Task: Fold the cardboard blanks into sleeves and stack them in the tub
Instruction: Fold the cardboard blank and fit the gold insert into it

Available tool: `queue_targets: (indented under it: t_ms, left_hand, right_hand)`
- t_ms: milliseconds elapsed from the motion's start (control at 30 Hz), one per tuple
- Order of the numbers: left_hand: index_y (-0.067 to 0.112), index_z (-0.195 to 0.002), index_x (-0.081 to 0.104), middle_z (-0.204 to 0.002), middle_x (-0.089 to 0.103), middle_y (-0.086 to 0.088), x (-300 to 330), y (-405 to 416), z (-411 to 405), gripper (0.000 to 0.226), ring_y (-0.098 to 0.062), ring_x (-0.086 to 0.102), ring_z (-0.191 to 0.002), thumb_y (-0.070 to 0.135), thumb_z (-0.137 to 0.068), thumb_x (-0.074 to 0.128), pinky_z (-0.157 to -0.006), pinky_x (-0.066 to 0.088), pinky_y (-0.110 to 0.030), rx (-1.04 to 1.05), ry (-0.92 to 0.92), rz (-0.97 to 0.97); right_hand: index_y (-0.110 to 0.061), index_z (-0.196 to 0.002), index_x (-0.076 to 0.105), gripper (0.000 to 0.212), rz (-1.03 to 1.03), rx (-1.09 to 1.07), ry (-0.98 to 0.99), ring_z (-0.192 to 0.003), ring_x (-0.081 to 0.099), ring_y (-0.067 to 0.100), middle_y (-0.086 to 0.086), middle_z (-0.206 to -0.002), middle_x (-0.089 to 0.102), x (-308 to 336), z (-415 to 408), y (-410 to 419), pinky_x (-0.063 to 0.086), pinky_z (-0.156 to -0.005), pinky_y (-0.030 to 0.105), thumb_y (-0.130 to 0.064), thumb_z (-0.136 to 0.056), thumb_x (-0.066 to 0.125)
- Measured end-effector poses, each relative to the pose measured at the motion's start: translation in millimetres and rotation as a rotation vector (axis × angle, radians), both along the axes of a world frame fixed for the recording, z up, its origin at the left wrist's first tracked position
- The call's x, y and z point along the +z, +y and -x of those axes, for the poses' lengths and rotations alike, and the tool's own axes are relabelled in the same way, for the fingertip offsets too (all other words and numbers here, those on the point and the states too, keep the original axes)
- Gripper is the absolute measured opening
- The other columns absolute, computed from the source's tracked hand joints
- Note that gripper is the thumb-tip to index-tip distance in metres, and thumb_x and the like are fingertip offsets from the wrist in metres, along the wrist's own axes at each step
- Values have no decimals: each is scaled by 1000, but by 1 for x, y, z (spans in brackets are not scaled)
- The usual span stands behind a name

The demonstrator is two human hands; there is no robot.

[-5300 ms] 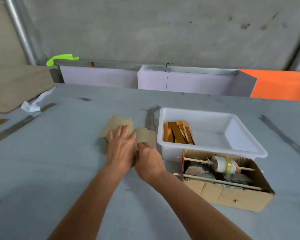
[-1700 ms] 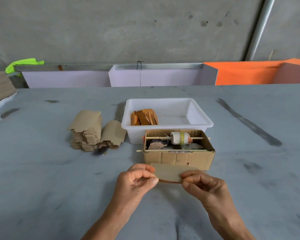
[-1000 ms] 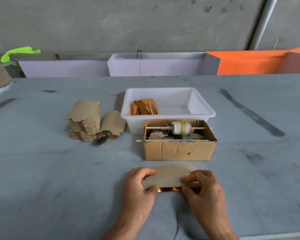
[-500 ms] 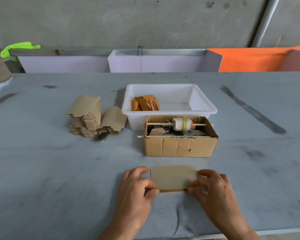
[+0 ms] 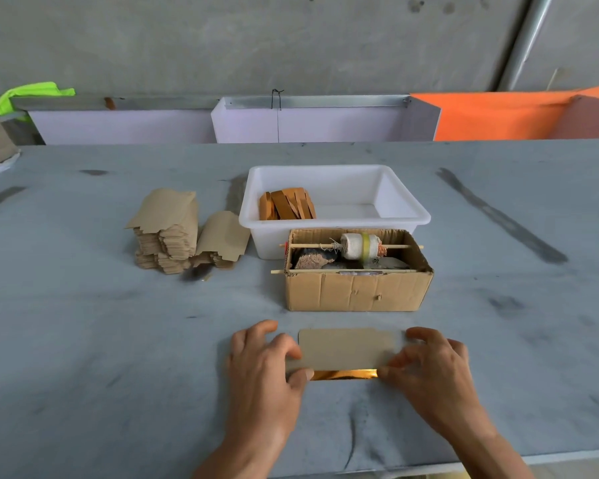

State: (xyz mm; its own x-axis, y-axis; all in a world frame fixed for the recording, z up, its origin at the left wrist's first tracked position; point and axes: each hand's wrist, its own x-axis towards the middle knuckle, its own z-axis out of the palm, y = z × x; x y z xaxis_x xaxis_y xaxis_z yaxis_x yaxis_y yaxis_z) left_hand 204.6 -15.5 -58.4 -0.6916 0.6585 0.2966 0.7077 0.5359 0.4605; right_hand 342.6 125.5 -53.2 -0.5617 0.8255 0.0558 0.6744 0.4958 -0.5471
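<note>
Lowered from the air onto the table's near edge, one blank [image 5: 348,348] lay half folded, pinched by left hand [image 5: 264,369] and right hand [image 5: 431,366], few sleeves [image 5: 286,203] in the tub [image 5: 403,216], a pile [image 5: 168,229] left.

Left hand [image 5: 263,368] and right hand [image 5: 433,368] low over the table, palms down, fingers curled, each pinching one end of a flat tan cardboard blank [image 5: 346,349].
</note>
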Motion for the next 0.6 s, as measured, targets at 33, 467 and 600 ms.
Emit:
queue_targets:
  t_ms: [33, 467, 600]
  left_hand:
    - [22, -75, 64, -112, 57, 4, 2, 1, -1, 23, -22, 49, -106, 16, -64, 83, -84, 32, -25, -74, 40, -43]
    - [10, -65, 69, -65, 59, 0, 0, 0, -23, 28, -18, 59, -61, 5, -68, 42, -53, 49, -24, -442, 482, 21]
    - [14, -64, 68, -67, 59, 2, 1, -2, -22, 20, -17, 58, -64, 10, -71, 50, -58, 48, -26, -444, 465, 48]
  right_hand:
    - [-26, -75, 75, 4, -9, -3, -12, -122, 29, 22, -4, -132, 49, -1, 1, 0, 21, -80, 16, -30, -75, 76]
    - [-24, -86, 70, 11, -55, -87, 30, -125, 32, 26, -3, -135, 49, 0, -1, -13, 32, -92, 31, -22, -76, 75]
    - [-13, -74, 74, 27, -453, 20, 203, -102, 52, 38, 11, -111, 67, -3, 2, -34, 47, -70, 44, 5, -55, 81]
